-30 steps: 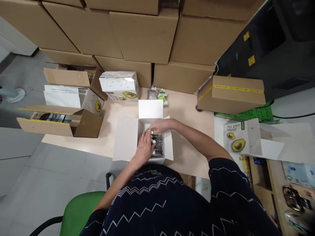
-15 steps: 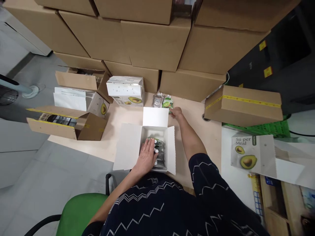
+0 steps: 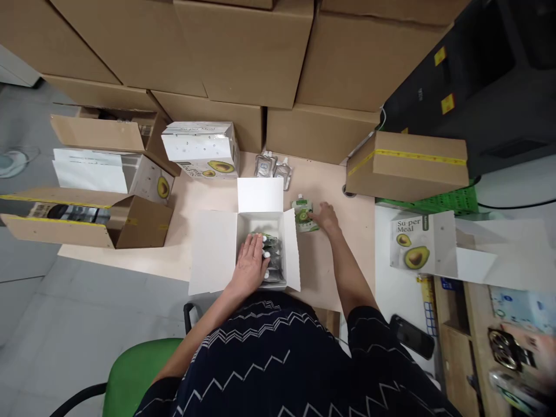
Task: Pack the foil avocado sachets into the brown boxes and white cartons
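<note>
A white carton stands open in front of me with its flaps folded out. Inside it, several spouted pouches with white caps are packed along the right side. My left hand lies over them, fingers stretched out and pressing lightly on their top edges. To the right of the carton a green spouted pouch with a fruit picture rests on the table. My right hand grips its right edge, thumb on top of it; the other fingertips are partly hidden.
Two silver pouches lie behind the carton. A closed Su-per Meal box stands back left, beside opened brown boxes. Stacked brown cartons wall the back. At right are a taped box and a phone.
My right hand has drawn the green pouch from the back of the table toward me, beside the carton. The left hand stays on the pouches in the carton. The camera view has shifted.
</note>
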`<state>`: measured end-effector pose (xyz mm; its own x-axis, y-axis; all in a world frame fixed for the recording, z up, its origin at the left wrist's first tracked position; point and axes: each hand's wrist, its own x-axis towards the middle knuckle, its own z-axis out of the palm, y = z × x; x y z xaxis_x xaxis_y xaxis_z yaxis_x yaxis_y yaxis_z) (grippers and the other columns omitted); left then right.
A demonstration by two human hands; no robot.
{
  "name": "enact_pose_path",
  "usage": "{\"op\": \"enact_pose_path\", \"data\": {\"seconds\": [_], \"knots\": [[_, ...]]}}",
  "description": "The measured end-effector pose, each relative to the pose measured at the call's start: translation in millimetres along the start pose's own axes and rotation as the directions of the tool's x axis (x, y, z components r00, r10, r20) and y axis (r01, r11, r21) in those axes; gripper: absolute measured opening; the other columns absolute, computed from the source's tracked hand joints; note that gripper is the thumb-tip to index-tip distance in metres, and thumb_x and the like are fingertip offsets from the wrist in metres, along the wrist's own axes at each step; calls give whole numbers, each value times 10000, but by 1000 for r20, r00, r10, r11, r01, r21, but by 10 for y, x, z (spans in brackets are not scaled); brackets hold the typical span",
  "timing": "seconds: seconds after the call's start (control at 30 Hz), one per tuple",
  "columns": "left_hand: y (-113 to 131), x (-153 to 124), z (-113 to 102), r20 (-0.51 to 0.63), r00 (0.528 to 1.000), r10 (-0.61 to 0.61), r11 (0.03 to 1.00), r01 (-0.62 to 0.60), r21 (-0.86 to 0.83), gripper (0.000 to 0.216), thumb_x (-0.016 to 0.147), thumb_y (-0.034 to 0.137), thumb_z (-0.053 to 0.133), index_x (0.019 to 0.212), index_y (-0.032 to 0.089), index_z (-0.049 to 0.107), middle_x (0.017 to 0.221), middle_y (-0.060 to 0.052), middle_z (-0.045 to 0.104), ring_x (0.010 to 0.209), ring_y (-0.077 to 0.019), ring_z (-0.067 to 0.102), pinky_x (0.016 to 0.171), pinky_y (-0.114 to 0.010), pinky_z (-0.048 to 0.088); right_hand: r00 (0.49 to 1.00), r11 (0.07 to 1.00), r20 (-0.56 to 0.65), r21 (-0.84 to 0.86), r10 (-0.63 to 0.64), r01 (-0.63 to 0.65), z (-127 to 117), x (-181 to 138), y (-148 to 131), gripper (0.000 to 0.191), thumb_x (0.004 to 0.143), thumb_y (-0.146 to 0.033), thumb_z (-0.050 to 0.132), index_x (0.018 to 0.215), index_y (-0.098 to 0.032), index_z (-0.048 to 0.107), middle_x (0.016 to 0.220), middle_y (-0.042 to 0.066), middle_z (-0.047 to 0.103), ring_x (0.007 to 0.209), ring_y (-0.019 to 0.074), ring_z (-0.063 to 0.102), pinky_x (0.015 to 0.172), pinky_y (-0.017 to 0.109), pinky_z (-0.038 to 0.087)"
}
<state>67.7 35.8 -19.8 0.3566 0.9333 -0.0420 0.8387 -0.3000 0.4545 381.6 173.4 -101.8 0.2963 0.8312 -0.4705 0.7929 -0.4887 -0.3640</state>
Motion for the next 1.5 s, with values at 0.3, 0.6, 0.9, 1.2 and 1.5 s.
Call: {"op": "enact_pose_path", "data": {"seconds": [0.3, 0.6, 0.9, 1.2, 1.5], "knots": [[25, -2, -12, 13, 1000, -23, 999, 23, 23, 651, 980, 319, 444, 1553, 111, 213, 1548, -201, 407, 1497, -340, 267, 1160, -546, 361, 969, 931, 174, -290, -176, 221, -1, 243, -451, 873, 636, -406, 839, 1375, -127, 467, 1341, 220, 531, 1139, 325, 567, 870, 349, 468], [39, 13, -27, -5, 1000, -20, 1000, 20, 10, 614, 966, 313, 458, 1516, 97, 292, 1521, -201, 445, 1473, -353, 316, 1148, -551, 375, 973, 965, -6, 131, -230, 229, -549, -239, -258, 163, 747, -271, 710, 815, -141, 638, 805, 31, 678, 745, 156, 610, 673, 240, 459], [11, 16, -4, -52, 999, 8, 999, -10, -34, 602, 950, 299, 481, 1497, 106, 320, 1472, -205, 495, 1458, -344, 345, 1141, -554, 390, 679, 559, -333, 392, -654, 730, -1314, -1533, -1224, 314, 874, -462, 615, 1063, -224, 695, 980, 30, 709, 880, 184, 652, 763, 302, 506], [33, 4, 4, -75, 997, 0, 999, -3, -32, 614, 957, 313, 472, 1505, 89, 310, 1459, -219, 501, 1454, -355, 349, 1138, -556, 394, 676, 620, 376, -277, -633, 734, -513, -1340, -1987, 233, 895, -272, 550, 1001, -172, 731, 1030, 108, 738, 928, 230, 655, 661, 253, 369], [30, 19, 39, -81, 996, -39, 998, 35, -49, 687, 942, 306, 496, 1528, 54, 242, 1480, -250, 458, 1453, -376, 341, 1149, -551, 389, 457, 405, 766, -280, -452, 870, -196, -1084, -2032, 254, 896, -102, 511, 1001, -81, 741, 1036, 190, 728, 830, 213, 623, 672, 289, 387]]}}
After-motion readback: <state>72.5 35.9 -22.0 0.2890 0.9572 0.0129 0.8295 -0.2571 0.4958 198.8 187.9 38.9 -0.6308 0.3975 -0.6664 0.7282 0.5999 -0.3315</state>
